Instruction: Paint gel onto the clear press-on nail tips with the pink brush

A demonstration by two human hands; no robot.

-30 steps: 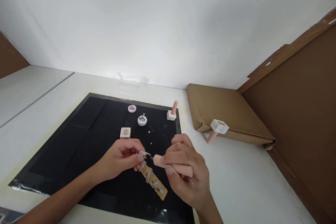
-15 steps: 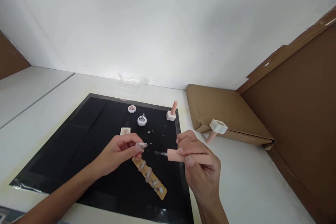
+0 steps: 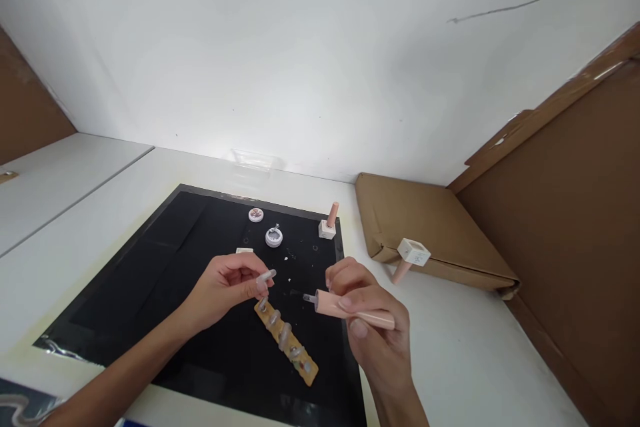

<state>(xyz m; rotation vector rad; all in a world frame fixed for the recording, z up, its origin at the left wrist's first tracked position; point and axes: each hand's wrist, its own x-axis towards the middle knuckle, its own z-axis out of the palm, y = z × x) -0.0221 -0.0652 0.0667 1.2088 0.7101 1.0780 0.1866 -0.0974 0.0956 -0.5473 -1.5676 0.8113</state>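
Between the thumb and fingers of my left hand [image 3: 227, 287] is a pale, glossy false nail [image 3: 267, 275]. My right hand [image 3: 377, 323] grips the pink cap of a nail polish brush [image 3: 330, 304], its bristles pointing left toward the nail with a gap between them. Below my left hand lies a tan strip [image 3: 280, 333] carrying several pale false nails in a row. A white square bottle [image 3: 245, 251] shows partly behind my left hand. Farther back are a small open round jar [image 3: 274, 237] and a round lid [image 3: 256, 215].
A black mat [image 3: 165, 247] covers part of the white table. At its far right corner stands a pink-capped polish bottle [image 3: 327, 229]. Another bottle [image 3: 414, 252] leans upside down against a flat cardboard box [image 3: 430, 213]. A clear tray [image 3: 253, 160] sits by the wall.
The brush has tilted, and its tip now sits a little farther right and lower. The nail in my left hand has tipped upward at its right end. The whole view has shifted slightly.
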